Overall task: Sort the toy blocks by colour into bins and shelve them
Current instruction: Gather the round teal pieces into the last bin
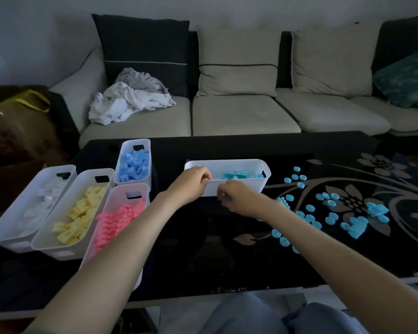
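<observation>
Left hand (194, 180) clamps the short left end of a white, round-cornered plastic bin (239, 189), fingers hooked over its smooth rim. This bin lies crosswise on a glossy black glass table (215, 249) printed with grey flowers, and holds a shallow layer of chunky turquoise plastic blocks (241, 175). Right hand (237, 196) hangs just in front of the bin's near wall, fingers curled down and pinching a small turquoise piece (225, 200) that is too blurred to make out its shape.

Right of the bin, many flat turquoise ring-shaped pieces (309, 208) and a few knobbly bricks lie loose on the glass.

Left of the bin stand four more tall, narrow white bins with slotted handles, set lengthwise. Nearest is one of studded pale-blue bricks (134, 165). In front of that sits a bin of spiky pink pieces (116, 220), with the left forearm passing over its near end. Further left comes a bin of square yellow bricks (80, 213), touching a last bin of white pieces (41, 203).

Beyond the bin stretches a beige fabric sofa (244, 116) with soft square cushions, dark and pale. A crumpled white and grey cloth (130, 102) is heaped on its left seat.
</observation>
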Tool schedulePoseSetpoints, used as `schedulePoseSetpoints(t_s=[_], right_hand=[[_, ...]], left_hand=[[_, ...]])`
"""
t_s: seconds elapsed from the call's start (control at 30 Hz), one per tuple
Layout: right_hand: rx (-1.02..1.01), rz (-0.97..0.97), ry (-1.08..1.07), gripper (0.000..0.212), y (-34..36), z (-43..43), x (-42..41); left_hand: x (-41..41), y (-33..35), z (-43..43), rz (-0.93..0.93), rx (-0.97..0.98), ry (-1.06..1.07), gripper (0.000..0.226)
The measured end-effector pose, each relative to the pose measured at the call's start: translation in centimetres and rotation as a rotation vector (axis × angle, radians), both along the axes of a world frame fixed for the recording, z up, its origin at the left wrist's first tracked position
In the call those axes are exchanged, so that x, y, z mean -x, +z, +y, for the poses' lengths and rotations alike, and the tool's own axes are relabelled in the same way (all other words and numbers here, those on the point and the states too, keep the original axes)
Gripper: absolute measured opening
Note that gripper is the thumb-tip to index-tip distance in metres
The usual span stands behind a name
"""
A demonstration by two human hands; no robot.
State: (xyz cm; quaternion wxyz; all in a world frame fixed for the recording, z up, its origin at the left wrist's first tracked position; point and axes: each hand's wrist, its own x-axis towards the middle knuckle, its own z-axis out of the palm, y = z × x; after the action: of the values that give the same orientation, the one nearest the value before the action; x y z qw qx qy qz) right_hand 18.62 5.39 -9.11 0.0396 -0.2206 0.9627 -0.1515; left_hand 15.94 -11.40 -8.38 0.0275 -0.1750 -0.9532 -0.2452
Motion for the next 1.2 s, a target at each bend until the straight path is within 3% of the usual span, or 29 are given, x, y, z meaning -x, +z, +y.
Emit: schedulePoseSetpoints(t_s=[0.17,0.3,0.37,0.47,0.57,0.67,0.73,0.97,1.2], right_hand=[[0.236,0.200,-0.097,0.016,3.4,1.2,2.0],[0.186,0.180,-0.158,0.025,3.0,3.2,3.0],[0.253,0.201,-0.215,0.027,2.2,5.1,2.6],[0.333,0.276,-0.411,0.030,0.6,8.9,1.3],[0.147,0.127,-0.586,0.047,-1.3,11.5,-0.2],[-0.081,-0.093,-0.512,0.068,-3.2,12.1,-2.3],[-0.150,-0.083,-0.426,0.065,-4.3,12.0,-3.2],[-0.135,0.222,-0.364,0.030,-5.8,12.5,-2.3],[-0.155,0.311,-0.417,0.031,-6.1,12.5,-1.1]], left_hand=[[-0.5,0.3,-0.3,-0.019,-0.007,0.033,0.023],[-0.8,0.2,0.3,0.178,-0.006,0.071,0.021],[-1.8,0.4,1.5,0.271,-0.058,0.010,0.019],[-3.8,-0.1,4.8,0.256,-0.062,-0.229,0.018],[-4.9,-1.7,8.2,0.132,0.070,-0.354,0.032],[-4.5,-4.2,10.8,0.040,0.275,-0.370,0.065],[-3.9,-5.6,11.8,0.009,0.366,-0.336,0.073],[-3.0,-7.2,12.1,0.134,0.348,-0.235,0.045],[-2.5,-7.4,12.0,0.202,0.235,-0.306,0.021]])
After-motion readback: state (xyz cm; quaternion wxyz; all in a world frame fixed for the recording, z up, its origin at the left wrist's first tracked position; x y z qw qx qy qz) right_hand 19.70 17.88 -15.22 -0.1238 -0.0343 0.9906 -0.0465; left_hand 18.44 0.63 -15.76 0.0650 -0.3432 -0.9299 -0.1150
